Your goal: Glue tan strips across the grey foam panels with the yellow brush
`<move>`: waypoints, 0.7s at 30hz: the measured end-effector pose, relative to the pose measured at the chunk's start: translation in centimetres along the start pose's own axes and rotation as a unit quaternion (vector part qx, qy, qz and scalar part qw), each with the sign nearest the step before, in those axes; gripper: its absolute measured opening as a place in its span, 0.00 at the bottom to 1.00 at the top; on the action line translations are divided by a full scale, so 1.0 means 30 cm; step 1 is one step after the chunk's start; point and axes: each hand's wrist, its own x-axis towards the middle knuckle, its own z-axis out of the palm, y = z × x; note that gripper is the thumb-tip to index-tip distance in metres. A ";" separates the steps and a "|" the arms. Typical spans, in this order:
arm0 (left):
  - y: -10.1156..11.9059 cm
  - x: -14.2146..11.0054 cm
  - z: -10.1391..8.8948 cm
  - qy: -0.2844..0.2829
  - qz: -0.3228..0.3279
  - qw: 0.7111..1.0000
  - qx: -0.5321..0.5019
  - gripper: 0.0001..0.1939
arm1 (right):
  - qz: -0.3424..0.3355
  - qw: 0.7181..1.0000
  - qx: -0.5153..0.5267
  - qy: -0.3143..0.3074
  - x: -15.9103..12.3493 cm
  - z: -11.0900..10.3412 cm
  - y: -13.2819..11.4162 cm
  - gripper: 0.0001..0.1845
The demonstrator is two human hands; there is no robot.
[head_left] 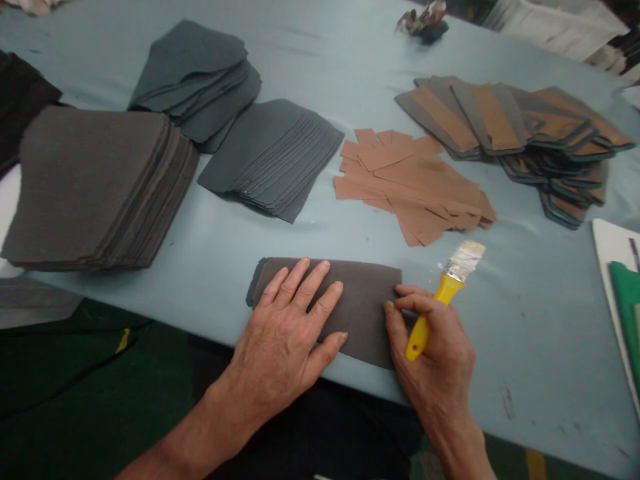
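My left hand [290, 327] lies flat with fingers spread on a dark grey felt piece [367, 297] at the table's near edge. My right hand [433, 347] is closed around the yellow handle of a brush [447, 288], whose pale bristles point away to the upper right. The thumb and forefinger of that hand also touch the right edge of the grey piece.
On the light blue table [310, 60] lie a thick grey stack [95, 187] at left, two darker fanned stacks [273, 157], a pile of brown strips [415, 183], and grey pieces with brown strips [525, 133] at right. White and green sheets [623, 280] sit at the right edge.
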 end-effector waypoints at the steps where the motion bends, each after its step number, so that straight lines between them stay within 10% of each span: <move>1: 0.000 0.000 -0.001 -0.001 0.000 1.000 0.001 0.27 | 0.001 1.000 0.001 0.001 0.000 0.000 0.000 0.03; 21: 0.001 -0.001 -0.005 -0.002 -0.003 1.000 -0.001 0.27 | -0.006 1.000 -0.002 -0.001 -0.007 -0.004 -0.001 0.03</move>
